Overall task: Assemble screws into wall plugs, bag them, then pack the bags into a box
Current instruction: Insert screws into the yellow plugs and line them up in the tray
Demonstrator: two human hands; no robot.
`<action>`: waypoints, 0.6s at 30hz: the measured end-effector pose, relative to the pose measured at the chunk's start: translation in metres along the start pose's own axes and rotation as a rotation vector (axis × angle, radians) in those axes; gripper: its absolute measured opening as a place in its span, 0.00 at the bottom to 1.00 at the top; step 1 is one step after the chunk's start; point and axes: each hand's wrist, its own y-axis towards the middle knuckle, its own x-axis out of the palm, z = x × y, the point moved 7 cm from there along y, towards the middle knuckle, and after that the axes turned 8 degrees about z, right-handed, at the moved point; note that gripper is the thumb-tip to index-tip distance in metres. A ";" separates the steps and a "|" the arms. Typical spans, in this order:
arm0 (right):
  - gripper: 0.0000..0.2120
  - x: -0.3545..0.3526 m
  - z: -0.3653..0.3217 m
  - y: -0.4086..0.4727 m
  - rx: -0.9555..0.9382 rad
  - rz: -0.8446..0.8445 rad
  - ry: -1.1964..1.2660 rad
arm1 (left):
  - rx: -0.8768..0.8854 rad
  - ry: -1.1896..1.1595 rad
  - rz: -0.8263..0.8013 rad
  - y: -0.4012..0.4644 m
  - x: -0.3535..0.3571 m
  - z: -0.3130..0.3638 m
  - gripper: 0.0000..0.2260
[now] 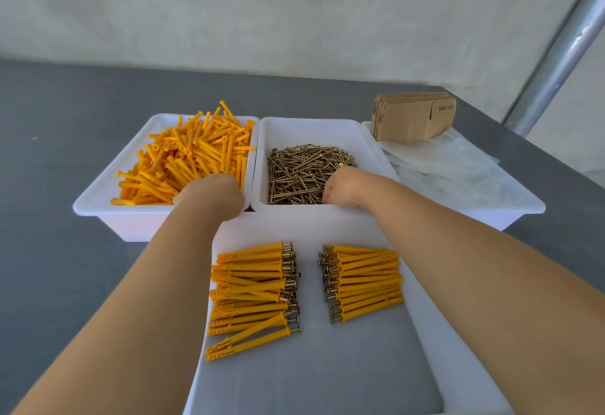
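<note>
My left hand [214,193] reached into the plugs [186,155], right hand [340,190] into the screws [301,169]; fingers hidden, grips unclear.

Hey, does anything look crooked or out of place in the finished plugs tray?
Mostly tidy. In the near tray, the left pile ends with two assembled plugs lying slanted across the row, askew from the neat right pile. Nothing spilled.

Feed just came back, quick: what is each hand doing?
Left hand: down in the orange wall plugs, grip hidden, cannot tell.
Right hand: down in the screws, grip hidden, cannot tell.
</note>
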 end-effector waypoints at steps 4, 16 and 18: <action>0.06 -0.009 0.007 -0.004 -0.069 0.289 0.340 | -0.025 -0.046 0.083 -0.001 -0.005 0.001 0.10; 0.10 -0.049 0.020 -0.079 -0.125 0.768 1.072 | -0.149 -0.609 0.709 -0.017 -0.043 -0.020 0.17; 0.09 -0.049 0.025 -0.088 -0.108 0.839 1.182 | -0.151 -0.690 0.727 -0.018 -0.044 -0.022 0.26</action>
